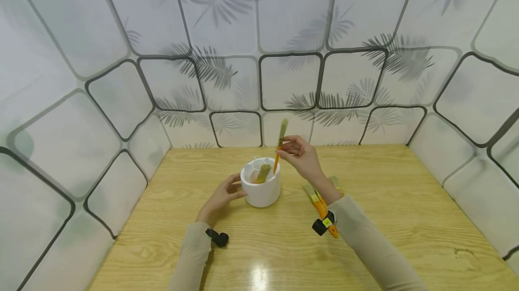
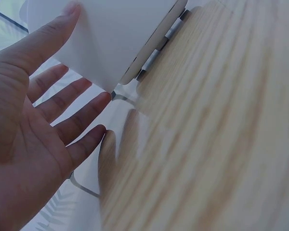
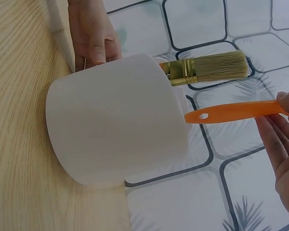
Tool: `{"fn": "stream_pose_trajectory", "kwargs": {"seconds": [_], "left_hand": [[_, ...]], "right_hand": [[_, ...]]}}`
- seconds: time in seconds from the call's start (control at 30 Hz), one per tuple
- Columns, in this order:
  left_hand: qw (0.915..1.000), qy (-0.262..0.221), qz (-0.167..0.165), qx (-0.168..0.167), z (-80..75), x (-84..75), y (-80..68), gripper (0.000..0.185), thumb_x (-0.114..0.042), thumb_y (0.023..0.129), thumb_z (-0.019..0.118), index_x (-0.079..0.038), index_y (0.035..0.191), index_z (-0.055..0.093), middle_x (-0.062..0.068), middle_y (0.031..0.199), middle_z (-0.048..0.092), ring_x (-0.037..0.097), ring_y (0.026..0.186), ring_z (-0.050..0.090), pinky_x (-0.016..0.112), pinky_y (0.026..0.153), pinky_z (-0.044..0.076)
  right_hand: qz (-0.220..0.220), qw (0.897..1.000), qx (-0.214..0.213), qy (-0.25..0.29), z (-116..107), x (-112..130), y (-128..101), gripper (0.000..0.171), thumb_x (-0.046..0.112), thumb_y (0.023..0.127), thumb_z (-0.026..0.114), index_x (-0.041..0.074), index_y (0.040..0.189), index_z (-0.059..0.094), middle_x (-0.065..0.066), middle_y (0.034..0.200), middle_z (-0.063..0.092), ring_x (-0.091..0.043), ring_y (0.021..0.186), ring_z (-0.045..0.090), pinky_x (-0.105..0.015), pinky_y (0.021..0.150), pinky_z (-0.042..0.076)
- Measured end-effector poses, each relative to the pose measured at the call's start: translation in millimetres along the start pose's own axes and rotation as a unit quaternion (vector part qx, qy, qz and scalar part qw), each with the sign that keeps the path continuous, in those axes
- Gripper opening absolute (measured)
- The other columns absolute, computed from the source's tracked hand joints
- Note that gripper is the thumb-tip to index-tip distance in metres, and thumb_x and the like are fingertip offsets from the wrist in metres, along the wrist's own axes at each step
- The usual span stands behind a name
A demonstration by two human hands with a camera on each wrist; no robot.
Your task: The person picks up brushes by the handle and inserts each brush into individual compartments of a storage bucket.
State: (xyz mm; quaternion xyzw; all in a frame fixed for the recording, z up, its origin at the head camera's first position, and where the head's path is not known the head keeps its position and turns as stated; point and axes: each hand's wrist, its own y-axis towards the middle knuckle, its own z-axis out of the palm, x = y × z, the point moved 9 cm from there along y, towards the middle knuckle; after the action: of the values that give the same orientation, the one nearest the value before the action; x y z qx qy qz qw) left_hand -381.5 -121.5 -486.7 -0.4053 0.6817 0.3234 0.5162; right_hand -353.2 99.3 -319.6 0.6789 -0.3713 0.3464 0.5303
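A white round organizer (image 1: 262, 195) with inner compartments stands on the table. My left hand (image 1: 222, 197) rests against its left side, fingers fairly straight and thumb along the wall in the left wrist view. Above the organizer's right rim, my right hand (image 1: 301, 156) pinches a paintbrush (image 1: 282, 132) with an orange handle, bristles up. The handle's holed end (image 3: 202, 116) points down at the rim, overlapping it in the right wrist view. Another paintbrush (image 1: 264, 172) stands tilted inside the organizer, its bristles and metal band showing above the rim.
Several more orange-handled paintbrushes (image 1: 319, 205) lie on the wooden table (image 1: 259, 241) to the right, partly hidden under my right forearm. A patterned cloth backdrop (image 1: 227, 84) encloses the table at the back and sides.
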Motion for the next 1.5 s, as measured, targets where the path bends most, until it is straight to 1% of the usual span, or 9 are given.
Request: {"fn": "stream_pose_trajectory", "kwargs": {"seconds": [0.13,0.27,0.4,0.63,0.8,0.9,1.0,1.17,1.5], "left_hand": [[1.0000,0.003,0.004,0.002,0.0,-0.5,0.1,0.068,-0.015,0.085,0.068,-0.008,0.143,0.033,0.017,0.144,0.036,0.037,0.128,0.039,0.045,0.103,0.041],[1.0000,-0.002,0.009,-0.004,-1.7,12.2,5.6,0.068,-0.014,0.085,0.068,-0.009,0.143,0.033,0.017,0.144,0.036,0.038,0.129,0.039,0.046,0.103,0.039],[0.9998,-0.001,0.008,-0.017,-4.2,24.5,10.7,0.067,-0.016,0.084,0.069,-0.014,0.142,0.035,0.013,0.143,0.038,0.034,0.128,0.041,0.046,0.103,0.039],[0.9994,0.010,0.021,-0.024,-5.2,22.7,8.9,0.068,-0.022,0.082,0.072,-0.015,0.141,0.037,0.012,0.142,0.041,0.033,0.126,0.044,0.045,0.100,0.042],[0.9996,0.002,0.014,-0.023,-4.7,24.4,9.6,0.068,-0.021,0.082,0.072,-0.016,0.140,0.038,0.011,0.142,0.041,0.032,0.127,0.042,0.046,0.102,0.041],[0.9996,-0.007,0.012,-0.023,-4.3,25.5,10.7,0.068,-0.018,0.083,0.071,-0.014,0.141,0.037,0.012,0.142,0.040,0.034,0.128,0.041,0.046,0.103,0.039],[0.9997,-0.015,0.010,-0.018,-2.8,18.5,8.2,0.068,-0.014,0.083,0.070,-0.010,0.141,0.035,0.015,0.143,0.039,0.036,0.129,0.039,0.047,0.104,0.038],[0.9998,-0.021,-0.002,-0.004,1.0,1.3,0.3,0.068,-0.014,0.084,0.069,-0.009,0.142,0.034,0.015,0.143,0.038,0.037,0.129,0.038,0.045,0.104,0.038],[0.9998,-0.011,0.011,-0.010,0.5,-0.8,0.5,0.065,-0.012,0.084,0.069,-0.007,0.141,0.036,0.017,0.141,0.040,0.038,0.128,0.040,0.044,0.103,0.040]], "right_hand": [[0.001,1.000,0.007,-0.005,2.6,-0.8,-0.3,0.033,0.000,0.083,0.066,-0.006,0.114,0.055,-0.026,0.099,0.063,-0.037,0.089,0.064,-0.023,0.075,0.056],[0.003,1.000,0.012,-0.007,5.0,-3.0,-0.9,0.033,0.000,0.083,0.066,-0.006,0.114,0.055,-0.026,0.099,0.063,-0.037,0.088,0.064,-0.022,0.074,0.056],[0.002,1.000,0.017,-0.003,8.3,-4.7,-0.8,0.033,-0.001,0.083,0.066,-0.007,0.114,0.055,-0.027,0.098,0.063,-0.039,0.088,0.064,-0.022,0.073,0.056],[0.009,1.000,0.020,-0.014,12.2,-8.4,-2.1,0.033,0.000,0.083,0.066,-0.006,0.114,0.055,-0.025,0.099,0.063,-0.037,0.089,0.064,-0.022,0.073,0.056],[0.014,0.999,0.024,-0.027,14.6,-9.8,-3.4,0.033,0.001,0.083,0.067,-0.005,0.113,0.055,-0.024,0.100,0.063,-0.037,0.091,0.064,-0.023,0.075,0.056],[0.013,0.999,0.026,-0.036,15.8,-9.2,-4.1,0.033,0.002,0.083,0.067,-0.005,0.113,0.055,-0.024,0.100,0.063,-0.037,0.091,0.064,-0.024,0.075,0.056],[0.014,0.999,0.026,-0.038,16.5,-9.4,-4.6,0.033,0.002,0.083,0.067,-0.005,0.114,0.055,-0.024,0.100,0.063,-0.037,0.091,0.064,-0.024,0.075,0.056],[0.016,0.999,0.028,-0.035,17.9,-10.7,-4.6,0.034,0.001,0.083,0.067,-0.005,0.114,0.055,-0.025,0.101,0.063,-0.037,0.091,0.064,-0.024,0.075,0.056],[0.015,0.999,0.032,-0.040,19.5,-13.8,-5.3,0.034,0.001,0.083,0.067,-0.005,0.114,0.056,-0.024,0.101,0.064,-0.036,0.091,0.065,-0.026,0.076,0.056]]}}
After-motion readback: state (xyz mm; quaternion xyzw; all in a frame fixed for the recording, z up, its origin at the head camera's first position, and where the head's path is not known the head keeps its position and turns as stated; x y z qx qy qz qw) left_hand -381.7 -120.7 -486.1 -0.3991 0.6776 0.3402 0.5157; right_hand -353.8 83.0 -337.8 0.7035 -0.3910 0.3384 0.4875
